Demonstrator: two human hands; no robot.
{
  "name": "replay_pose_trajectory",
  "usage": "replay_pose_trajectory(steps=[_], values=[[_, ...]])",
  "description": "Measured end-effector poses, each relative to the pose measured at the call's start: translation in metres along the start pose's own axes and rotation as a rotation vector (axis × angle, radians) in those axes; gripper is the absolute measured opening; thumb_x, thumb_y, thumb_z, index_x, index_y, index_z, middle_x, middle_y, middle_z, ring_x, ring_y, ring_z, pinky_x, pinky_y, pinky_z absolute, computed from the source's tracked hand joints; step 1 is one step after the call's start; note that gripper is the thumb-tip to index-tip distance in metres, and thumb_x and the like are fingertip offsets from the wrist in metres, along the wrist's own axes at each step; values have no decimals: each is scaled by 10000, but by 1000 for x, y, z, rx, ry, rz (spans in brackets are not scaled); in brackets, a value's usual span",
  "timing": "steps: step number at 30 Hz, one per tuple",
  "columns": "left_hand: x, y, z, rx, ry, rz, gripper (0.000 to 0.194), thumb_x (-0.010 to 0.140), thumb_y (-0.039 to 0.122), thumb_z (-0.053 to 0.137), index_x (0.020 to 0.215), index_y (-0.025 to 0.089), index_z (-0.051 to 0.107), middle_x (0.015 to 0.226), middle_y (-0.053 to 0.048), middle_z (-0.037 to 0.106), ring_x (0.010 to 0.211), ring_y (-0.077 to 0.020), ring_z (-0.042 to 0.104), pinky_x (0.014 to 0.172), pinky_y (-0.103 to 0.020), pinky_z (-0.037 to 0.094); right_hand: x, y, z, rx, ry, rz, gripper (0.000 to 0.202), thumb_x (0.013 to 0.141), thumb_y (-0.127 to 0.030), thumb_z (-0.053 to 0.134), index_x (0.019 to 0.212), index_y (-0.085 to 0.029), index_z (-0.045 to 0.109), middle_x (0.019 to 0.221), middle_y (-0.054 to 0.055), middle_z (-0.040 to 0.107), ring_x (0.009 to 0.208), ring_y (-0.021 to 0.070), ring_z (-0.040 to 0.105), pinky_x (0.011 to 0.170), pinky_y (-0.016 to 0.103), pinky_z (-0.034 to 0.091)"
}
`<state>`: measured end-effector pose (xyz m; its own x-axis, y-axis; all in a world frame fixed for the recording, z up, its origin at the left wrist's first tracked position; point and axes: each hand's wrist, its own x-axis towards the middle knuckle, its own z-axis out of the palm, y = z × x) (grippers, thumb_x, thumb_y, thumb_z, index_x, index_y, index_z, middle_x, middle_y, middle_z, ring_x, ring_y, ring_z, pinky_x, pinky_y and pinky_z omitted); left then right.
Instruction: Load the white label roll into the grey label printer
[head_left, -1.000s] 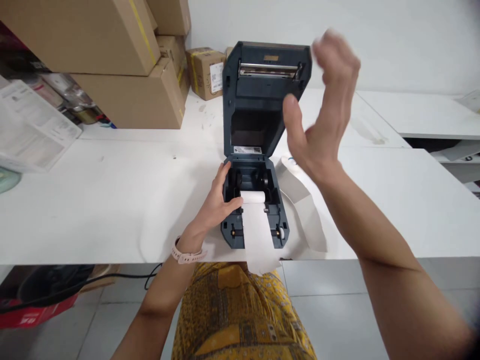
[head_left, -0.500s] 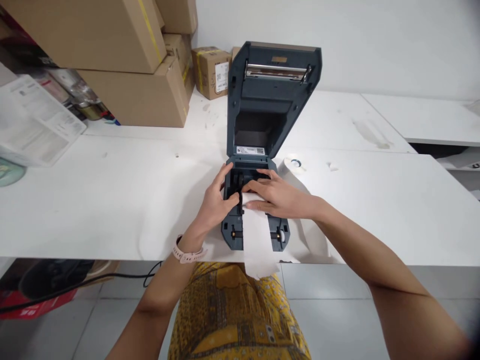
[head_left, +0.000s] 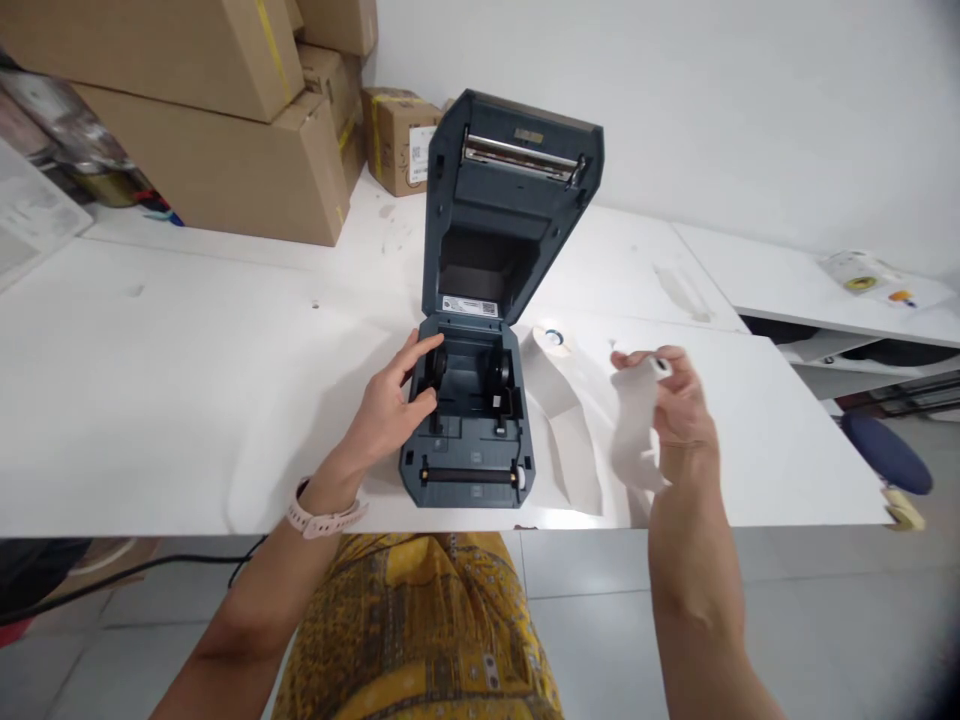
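Note:
A dark label printer [head_left: 465, 440] stands at the table's front with its lid [head_left: 510, 210] raised. My left hand [head_left: 390, 405] lies on the printer's left edge, thumb and fingers spread, fingertips beside the black roll holder [head_left: 436, 365]. Nothing sits between the two holders. To the right of the printer, my right hand [head_left: 679, 395] grips a thin white paper roll [head_left: 637, 400], blurred by motion, its loose strip hanging down. Between the printer and that hand, a larger label roll [head_left: 551, 342] rests on the table with its strip [head_left: 574, 450] unrolled toward the front edge.
Cardboard boxes [head_left: 217, 160] are stacked at the back left, and a smaller taped box [head_left: 394, 140] stands behind the printer. A clear bag [head_left: 862, 275] lies on the far right surface. A black cable [head_left: 150, 568] runs below the table's front edge.
My right hand has lifted the thin paper roll out of the printer and carried it right. My left hand has stayed on the printer's left edge. The view has shifted to the right.

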<state>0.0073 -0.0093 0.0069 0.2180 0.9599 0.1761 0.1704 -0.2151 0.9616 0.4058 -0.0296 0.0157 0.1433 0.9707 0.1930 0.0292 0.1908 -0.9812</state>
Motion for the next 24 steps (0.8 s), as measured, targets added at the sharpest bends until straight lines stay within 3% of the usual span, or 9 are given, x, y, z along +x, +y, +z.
replay_pose_trajectory(steps=[4, 8, 11, 13, 15, 17, 21, 24], values=[[-1, 0, -1, 7, -19, -14, 622, 881, 241, 682, 1489, 347, 597, 1734, -41, 337, 1623, -333, 262, 1318, -572, 227, 13, 35, -6, -73, -80, 142, 489, 663, -468, 918, 1000, -344, 586, 1149, 29, 784, 1327, 318, 665, 1146, 566, 501], [-1, 2, -4, -17, -42, -8, 601, 903, 270, 684, 1492, 348, 595, 1735, -41, 335, 1625, -332, 247, 1318, -575, 197, 16, 47, -7, -116, -142, 224, 464, 712, -435, 895, 1052, -328, 599, 1399, 79, 718, 1356, 316, 646, 1100, 549, 544], [-1, 3, -6, -17, -60, -4, 603, 911, 278, 676, 1503, 351, 586, 1734, -38, 335, 1630, -328, 225, 1320, -571, 171, 13, 39, -9, -116, -157, 222, 588, 739, -437, 871, 1246, -367, 582, 1549, 77, 609, 1454, 302, 564, 1151, 543, 511], [-1, 4, -7, 0, -76, 3, 607, 920, 282, 665, 1516, 354, 574, 1736, -33, 329, 1638, -325, 194, 1319, -567, 172, 14, 27, -8, -141, -147, 163, 647, 786, -471, 830, 1360, -378, 547, 1575, 75, 583, 1522, 282, 486, 1241, 536, 418], [-2, 4, -9, 19, -96, 8, 608, 935, 290, 652, 1532, 362, 557, 1741, -23, 316, 1644, -327, 165, 1308, -571, 209, 20, 10, -2, -236, -170, 111, 660, 834, -483, 795, 1427, -378, 525, 1597, 74, 557, 1573, 276, 408, 1279, 539, 359], [-2, 5, -12, 31, -123, 11, 601, 955, 302, 634, 1545, 368, 540, 1749, -16, 293, 1648, -331, 133, 1284, -581, 272, 31, -7, 9, -400, -254, 108, 719, 834, -469, 807, 1478, -379, 502, 1630, 76, 514, 1594, 303, 360, 1252, 567, 385], [-2, 2, -19, 12, -192, 25, 581, 985, 347, 623, 1557, 361, 526, 1765, -24, 241, 1647, -348, 81, 1225, -600, 371, 66, -21, 42, -655, -478, 83, 824, 734, -412, 869, 1477, -313, 526, 1634, 95, 490, 1532, 340, 431, 1270, 558, 342], [0, -2, -23, -25, -222, 31, 586, 990, 383, 633, 1563, 380, 513, 1772, -17, 222, 1645, -351, 87, 1216, -597, 387, 87, -14, 62, -667, -531, 47, 755, 672, -375, 866, 1367, -266, 592, 1537, 102, 573, 1401, 326, 553, 1226, 516, 403]])
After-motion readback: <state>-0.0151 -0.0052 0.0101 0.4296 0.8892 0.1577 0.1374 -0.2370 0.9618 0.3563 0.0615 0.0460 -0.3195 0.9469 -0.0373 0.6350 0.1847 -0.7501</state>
